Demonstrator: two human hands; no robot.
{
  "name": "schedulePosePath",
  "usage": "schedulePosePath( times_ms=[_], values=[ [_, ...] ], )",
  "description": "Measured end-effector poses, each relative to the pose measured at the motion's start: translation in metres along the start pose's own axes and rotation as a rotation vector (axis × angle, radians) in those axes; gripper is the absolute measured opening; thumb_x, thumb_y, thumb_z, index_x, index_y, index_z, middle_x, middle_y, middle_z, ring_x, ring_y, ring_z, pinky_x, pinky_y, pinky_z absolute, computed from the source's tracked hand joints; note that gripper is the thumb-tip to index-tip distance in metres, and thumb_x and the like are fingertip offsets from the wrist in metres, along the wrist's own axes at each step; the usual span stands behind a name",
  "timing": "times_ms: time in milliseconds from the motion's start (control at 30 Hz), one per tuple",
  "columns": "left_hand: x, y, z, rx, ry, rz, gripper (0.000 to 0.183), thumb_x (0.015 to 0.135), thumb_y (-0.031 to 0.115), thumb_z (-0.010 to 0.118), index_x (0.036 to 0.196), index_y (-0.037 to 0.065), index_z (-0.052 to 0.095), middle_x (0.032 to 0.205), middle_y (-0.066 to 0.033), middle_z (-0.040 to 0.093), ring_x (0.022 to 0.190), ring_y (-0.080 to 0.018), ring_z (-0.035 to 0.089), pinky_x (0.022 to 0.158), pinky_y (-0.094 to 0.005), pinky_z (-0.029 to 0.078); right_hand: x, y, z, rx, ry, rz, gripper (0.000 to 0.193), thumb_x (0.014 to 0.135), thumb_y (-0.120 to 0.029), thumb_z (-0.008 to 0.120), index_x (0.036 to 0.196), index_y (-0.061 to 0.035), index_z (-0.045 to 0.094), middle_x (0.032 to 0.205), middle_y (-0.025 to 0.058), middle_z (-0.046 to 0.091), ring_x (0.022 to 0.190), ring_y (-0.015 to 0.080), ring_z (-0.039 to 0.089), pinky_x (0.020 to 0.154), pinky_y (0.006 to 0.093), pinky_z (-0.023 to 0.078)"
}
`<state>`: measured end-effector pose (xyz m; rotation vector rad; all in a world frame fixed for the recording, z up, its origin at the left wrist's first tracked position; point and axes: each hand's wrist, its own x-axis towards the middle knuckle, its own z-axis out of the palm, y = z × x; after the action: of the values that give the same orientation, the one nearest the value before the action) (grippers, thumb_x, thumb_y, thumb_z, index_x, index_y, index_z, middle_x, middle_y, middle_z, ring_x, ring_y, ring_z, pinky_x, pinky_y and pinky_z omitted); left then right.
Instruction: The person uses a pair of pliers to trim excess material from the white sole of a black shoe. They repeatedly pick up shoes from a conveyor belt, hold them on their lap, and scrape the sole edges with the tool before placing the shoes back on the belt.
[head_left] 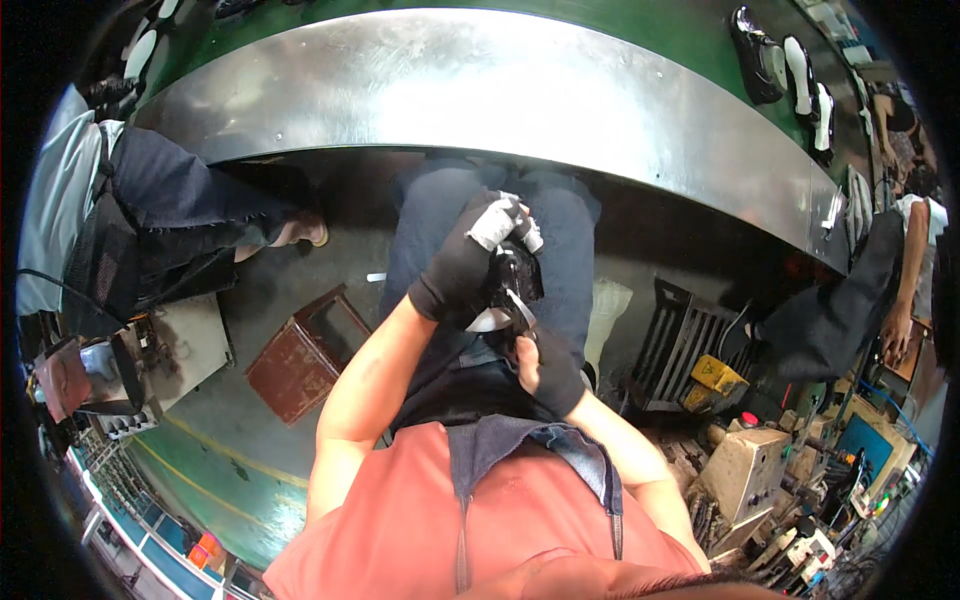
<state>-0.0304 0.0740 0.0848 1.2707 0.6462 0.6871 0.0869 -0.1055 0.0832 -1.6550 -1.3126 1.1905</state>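
Observation:
Over my lap, my left hand point(462, 258), in a black glove with pale tape round the fingers, is closed on a glossy black shoe point(522, 272). A pale patch point(488, 320) shows at the shoe's near end; whether it is part of the shoe I cannot tell. Just nearer to me, my right hand point(550, 372), also gloved in black with bare fingertips, is wrapped round a slim metal tool with a narrow bright blade point(520, 307). The blade's tip points up at the shoe and seems to touch it. My right palm hides the tool's handle.
A curved metal ledge point(450, 90) edges a green conveyor belt point(620, 30) ahead. Black shoes point(757, 60) and white-soled ones lie on it at right. A brown metal stool point(295, 370) stands at left, a grey slatted crate point(680, 345) at right. People sit on both sides.

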Motion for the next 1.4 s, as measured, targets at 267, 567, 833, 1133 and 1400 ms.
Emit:
schedulePosePath(
  times_ms=[267, 567, 833, 1133, 1400],
  values=[
    [-0.038, -0.004, -0.002, -0.116, -0.056, 0.124, 0.055, 0.097, 0.049, 0.036, 0.111, 0.004, 0.063, 0.118, -0.0101, 0.063, 0.126, -0.0238, 0.048, 0.111, -0.0411, 0.027, -0.025, 0.056, 0.015, -0.294, -0.365, -0.102, 0.026, 0.081, -0.019, 0.058, 0.1, -0.001, 0.061, 0.085, 0.0167, 0.059, 0.078, 0.0349, 0.06, 0.068, 0.0434, 0.049],
    [-0.102, -0.059, 0.019, -0.576, 0.136, -0.288, 0.069, 0.093, 0.058, 0.049, 0.133, 0.002, 0.045, 0.12, -0.0107, 0.057, 0.11, -0.0181, 0.055, 0.098, -0.0334, 0.043, -0.085, 0.098, 0.002, -0.421, -0.496, -0.455, 0.045, 0.069, -0.028, 0.068, 0.107, -0.0054, 0.063, 0.115, 0.0129, 0.058, 0.107, 0.0311, 0.057, 0.089, 0.0386, 0.047],
    [-0.062, 0.021, 0.001, -1.108, 0.204, -0.483, 0.042, 0.097, 0.023, 0.054, 0.133, 0.005, 0.043, 0.117, -0.0109, 0.06, 0.111, -0.0204, 0.056, 0.098, -0.0327, 0.045, -0.014, -0.055, -0.032, 0.123, -0.191, -0.006, 0.033, 0.094, -0.038, 0.051, 0.094, -0.0069, 0.063, 0.085, 0.0078, 0.062, 0.075, 0.023, 0.059, 0.066, 0.0337, 0.044],
    [-0.07, -0.061, -0.017, 0.585, 0.1, -0.153, 0.061, 0.088, 0.021, 0.062, 0.138, -0.004, 0.038, 0.13, -0.0267, 0.053, 0.112, -0.0361, 0.058, 0.087, -0.0393, 0.049, 0.046, -0.022, -0.032, 0.453, -0.147, 0.573, 0.056, 0.102, -0.051, 0.035, 0.086, -0.0042, 0.06, 0.061, 0.005, 0.056, 0.053, 0.0132, 0.053, 0.054, 0.0267, 0.045],
    [-0.111, -0.097, 0.036, 0.221, 0.355, -0.13, 0.08, 0.082, 0.023, 0.073, 0.143, -0.007, 0.031, 0.144, -0.0279, 0.039, 0.137, -0.0325, 0.038, 0.111, -0.0362, 0.032, 0.055, -0.006, -0.046, 0.69, -0.247, 0.626, 0.053, 0.1, -0.051, 0.04, 0.104, -0.0033, 0.063, 0.091, 0.0076, 0.067, 0.078, 0.0176, 0.066, 0.074, 0.0313, 0.054]
  ],
)
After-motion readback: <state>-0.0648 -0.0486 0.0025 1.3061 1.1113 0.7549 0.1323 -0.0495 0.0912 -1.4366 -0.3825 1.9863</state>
